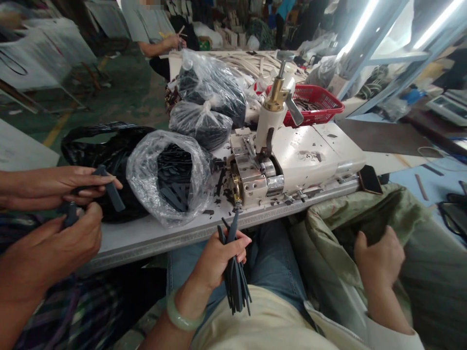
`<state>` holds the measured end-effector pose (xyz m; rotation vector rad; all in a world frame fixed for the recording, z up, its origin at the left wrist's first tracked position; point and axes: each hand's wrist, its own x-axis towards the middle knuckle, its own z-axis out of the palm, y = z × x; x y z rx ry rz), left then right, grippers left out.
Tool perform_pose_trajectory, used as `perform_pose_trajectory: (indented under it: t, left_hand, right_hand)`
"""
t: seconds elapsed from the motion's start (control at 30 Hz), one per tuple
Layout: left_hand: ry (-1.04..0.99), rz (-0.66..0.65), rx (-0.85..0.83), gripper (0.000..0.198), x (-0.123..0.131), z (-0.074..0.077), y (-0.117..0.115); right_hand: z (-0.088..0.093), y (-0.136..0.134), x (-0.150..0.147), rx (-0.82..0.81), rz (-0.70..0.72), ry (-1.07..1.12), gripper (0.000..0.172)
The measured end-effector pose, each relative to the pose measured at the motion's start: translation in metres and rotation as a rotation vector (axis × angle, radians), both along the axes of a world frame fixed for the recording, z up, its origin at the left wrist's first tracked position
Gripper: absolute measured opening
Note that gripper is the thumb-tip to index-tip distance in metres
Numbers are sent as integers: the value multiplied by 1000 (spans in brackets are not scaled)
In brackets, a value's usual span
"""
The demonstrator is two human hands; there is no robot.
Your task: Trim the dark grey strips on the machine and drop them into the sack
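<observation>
Workshop bench (153,241) sits just ahead of both hands, carrying a white industrial machine (262,165) and a clear plastic bag (171,180) of dark strips. The left hand (221,260) clenches a bundle of black strips (233,282) over the lap. The right hand (379,257) curls at an olive sack (339,218), its grip impossible to tell. Further left, a co-worker's hands (54,204) hold similar strips

A plastic bag (164,180) lies left of the bench machine (280,160), a basket (314,104) behind it.
</observation>
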<state>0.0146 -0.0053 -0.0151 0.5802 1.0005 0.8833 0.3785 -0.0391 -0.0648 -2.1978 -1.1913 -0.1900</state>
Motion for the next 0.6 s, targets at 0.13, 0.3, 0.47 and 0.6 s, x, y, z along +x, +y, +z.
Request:
perform_pose_trajectory:
  t: [0.13,0.3,0.47,0.6]
  left_hand:
    - [71,-123,53,16,12,-2,-6]
    - [142,-123,6,14,14,-6,-12]
    - [-28,-114,-171,20,8,-7,-21]
    - [-57,-129,-181,22,9,-9,-27]
  right_hand:
    - [25,28,-121,-200,634,870,45]
    - [38,38,-230,-202,956,1182,32]
    - [32,38,-228,-90,755,1167,31]
    - [31,53,-203,41,504,1496,27]
